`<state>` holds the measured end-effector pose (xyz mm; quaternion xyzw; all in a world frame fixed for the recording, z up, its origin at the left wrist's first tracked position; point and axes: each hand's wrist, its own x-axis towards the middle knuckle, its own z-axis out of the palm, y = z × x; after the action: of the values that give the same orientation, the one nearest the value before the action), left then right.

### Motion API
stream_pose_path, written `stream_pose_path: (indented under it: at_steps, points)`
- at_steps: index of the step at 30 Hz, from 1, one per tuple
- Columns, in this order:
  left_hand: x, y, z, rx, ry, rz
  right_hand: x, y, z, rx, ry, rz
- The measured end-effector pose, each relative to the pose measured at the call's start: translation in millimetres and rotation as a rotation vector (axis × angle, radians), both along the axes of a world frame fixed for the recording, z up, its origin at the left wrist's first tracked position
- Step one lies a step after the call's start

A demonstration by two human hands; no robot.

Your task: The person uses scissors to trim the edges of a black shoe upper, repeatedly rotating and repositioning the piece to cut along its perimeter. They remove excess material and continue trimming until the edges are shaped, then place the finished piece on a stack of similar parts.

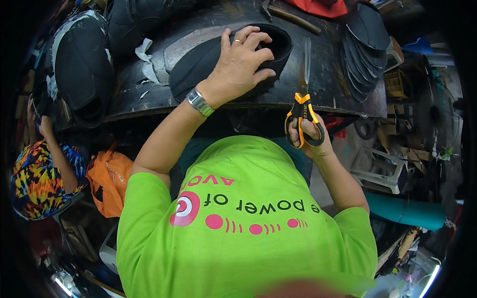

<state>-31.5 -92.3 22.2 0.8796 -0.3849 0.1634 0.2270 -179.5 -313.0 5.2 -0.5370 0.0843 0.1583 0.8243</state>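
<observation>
On the dark workbench lies a black shoe upper (196, 74), its rounded opening toward the right. My left hand (243, 59) rests across it, with bent, parted fingers gripping it by the opening's near-left rim; some of the material under the palm is hidden. My right hand (311, 131) is closed round the orange-and-black handles of a pair of scissors (303, 104). The scissors stand just right of the upper, apart from it, with blades pointing to the far side and looking nearly closed.
A dark workbench (328, 94) carries a stack of black curved pieces (365, 54), another black upper (82, 64), white scraps (146, 62) and a wooden-handled hammer (293, 19). An orange bag (112, 181) hangs at left, near a person in a colourful shirt (44, 176). A plastic stool (380, 169) stands right.
</observation>
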Motion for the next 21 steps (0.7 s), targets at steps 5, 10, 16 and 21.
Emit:
stream_pose_path:
  at_steps: [5, 10, 16, 21]
  points:
    - [6, 18, 11, -0.332, 0.088, -0.124, -8, -2, -10, 0.025, 0.112, -0.190]
    - [-5, 23, 24, -0.426, 0.078, -0.172, -20, 11, -10, 0.094, 0.380, 0.131]
    - [-12, 21, 10, -0.505, 0.150, -0.213, -7, 32, -24, 0.201, 0.196, 0.167]
    - [-15, 37, -12, -0.444, 0.069, -0.200, -8, 24, -26, 0.084, 0.083, 0.312]
